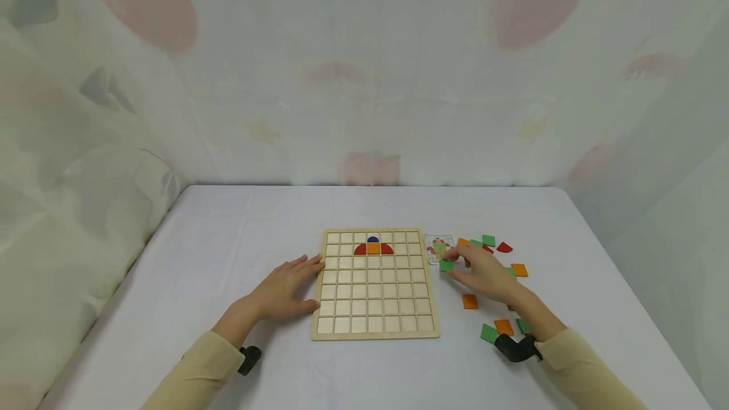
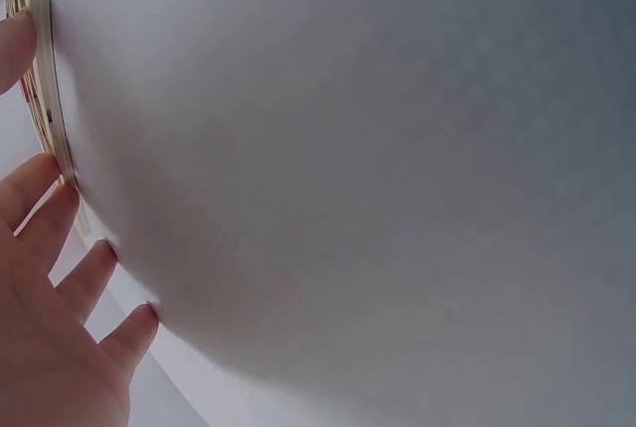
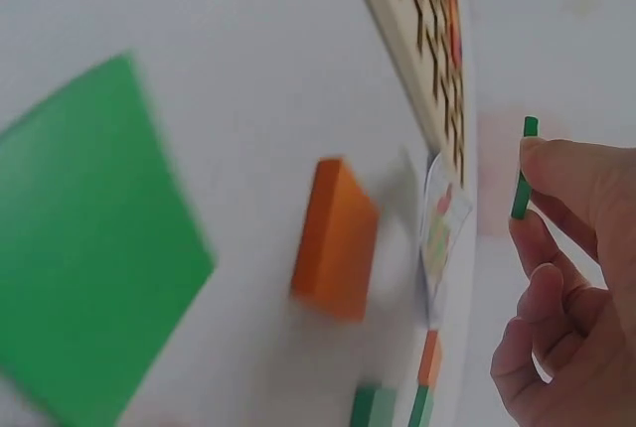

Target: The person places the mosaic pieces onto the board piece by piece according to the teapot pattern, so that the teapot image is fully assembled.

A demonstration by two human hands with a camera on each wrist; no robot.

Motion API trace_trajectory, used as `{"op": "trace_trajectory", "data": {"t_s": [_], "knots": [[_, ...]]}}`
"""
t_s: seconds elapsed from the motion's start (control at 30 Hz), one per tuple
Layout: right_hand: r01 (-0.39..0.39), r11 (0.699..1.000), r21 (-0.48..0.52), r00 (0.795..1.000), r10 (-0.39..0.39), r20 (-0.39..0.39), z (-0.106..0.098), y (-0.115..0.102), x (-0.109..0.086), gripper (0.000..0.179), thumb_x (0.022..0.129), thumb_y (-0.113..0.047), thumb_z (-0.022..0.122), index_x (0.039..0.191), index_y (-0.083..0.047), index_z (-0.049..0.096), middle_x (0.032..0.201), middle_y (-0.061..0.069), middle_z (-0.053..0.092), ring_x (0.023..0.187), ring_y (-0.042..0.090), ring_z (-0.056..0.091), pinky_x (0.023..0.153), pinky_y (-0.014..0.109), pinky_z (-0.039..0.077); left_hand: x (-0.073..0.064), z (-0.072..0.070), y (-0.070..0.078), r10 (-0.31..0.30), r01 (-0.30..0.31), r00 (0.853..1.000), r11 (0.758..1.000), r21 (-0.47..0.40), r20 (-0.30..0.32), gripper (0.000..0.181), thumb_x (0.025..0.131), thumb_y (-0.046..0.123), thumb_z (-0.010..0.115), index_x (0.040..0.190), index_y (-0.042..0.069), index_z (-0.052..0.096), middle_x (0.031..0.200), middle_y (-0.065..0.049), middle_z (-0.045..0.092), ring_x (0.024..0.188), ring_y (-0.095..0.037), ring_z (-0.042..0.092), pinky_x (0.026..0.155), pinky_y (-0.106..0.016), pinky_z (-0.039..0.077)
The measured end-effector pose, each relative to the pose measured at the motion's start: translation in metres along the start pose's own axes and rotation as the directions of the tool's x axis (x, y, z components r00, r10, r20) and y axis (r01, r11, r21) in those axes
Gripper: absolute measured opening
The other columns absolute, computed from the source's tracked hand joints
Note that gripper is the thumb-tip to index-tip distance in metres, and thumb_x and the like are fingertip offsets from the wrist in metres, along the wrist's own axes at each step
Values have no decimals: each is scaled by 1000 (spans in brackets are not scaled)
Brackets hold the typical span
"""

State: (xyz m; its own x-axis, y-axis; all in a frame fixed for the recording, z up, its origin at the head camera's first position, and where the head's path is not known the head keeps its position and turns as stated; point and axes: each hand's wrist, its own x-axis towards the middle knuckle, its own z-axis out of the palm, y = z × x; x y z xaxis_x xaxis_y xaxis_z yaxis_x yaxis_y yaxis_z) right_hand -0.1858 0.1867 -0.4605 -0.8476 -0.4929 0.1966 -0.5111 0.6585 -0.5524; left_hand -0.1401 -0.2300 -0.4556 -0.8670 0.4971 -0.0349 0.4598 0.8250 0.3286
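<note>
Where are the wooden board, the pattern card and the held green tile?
Wooden board (image 1: 374,290), head view: bare cell near the middle.
Pattern card (image 1: 437,248), head view: printed design.
Held green tile (image 1: 446,266), head view: exposed face.

1. The board (image 1: 376,336) lies on the table (image 1: 256,220) between my hands, its left edge at my left hand (image 1: 287,288).
2. Four pieces (image 1: 373,248) sit in its far cells, beyond my left hand.
3. The card (image 1: 434,242) lies right of the board, by my right hand (image 1: 484,274), which pinches a tile (image 1: 446,266).
4. Loose tiles (image 1: 519,269) lie beyond, right of and nearer me than that hand.
</note>
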Motion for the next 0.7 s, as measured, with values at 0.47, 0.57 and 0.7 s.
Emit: {"op": "trace_trajectory", "data": {"t_s": [0.47, 0.57, 0.7], "knots": [[114, 990, 88, 992, -108, -71, 24, -30, 32, 26, 78, -12, 72, 103, -15, 64, 97, -6, 60, 76, 16, 47, 63, 21, 41, 2, -1, -1, -3, 3, 1000, 1000, 11, 9, 71, 78, 36, 68, 139, 11, 40, 148, -7, 33, 135, -35, 30, 104, -58, 27], [119, 987, 105, 992, -113, -58, 29, -37, 38, 25, 80, -13, 71, 104, -14, 64, 98, -4, 60, 75, 18, 48, 62, 21, 40, 2, -1, -1, -7, 7, 1000, 1000, 15, 11, 72, 78, 36, 68, 139, 11, 40, 148, -7, 33, 135, -35, 30, 104, -58, 27], [119, 988, 98, 993, -115, -39, 37, -47, 46, 24, 81, -14, 70, 104, -13, 63, 100, -2, 60, 74, 14, 48, 61, 20, 40, 2, -1, -1, -13, 12, 1000, 1000, 16, 14, 72, 78, 36, 68, 139, 11, 40, 148, -7, 33, 135, -35, 29, 104, -58, 26]]}}
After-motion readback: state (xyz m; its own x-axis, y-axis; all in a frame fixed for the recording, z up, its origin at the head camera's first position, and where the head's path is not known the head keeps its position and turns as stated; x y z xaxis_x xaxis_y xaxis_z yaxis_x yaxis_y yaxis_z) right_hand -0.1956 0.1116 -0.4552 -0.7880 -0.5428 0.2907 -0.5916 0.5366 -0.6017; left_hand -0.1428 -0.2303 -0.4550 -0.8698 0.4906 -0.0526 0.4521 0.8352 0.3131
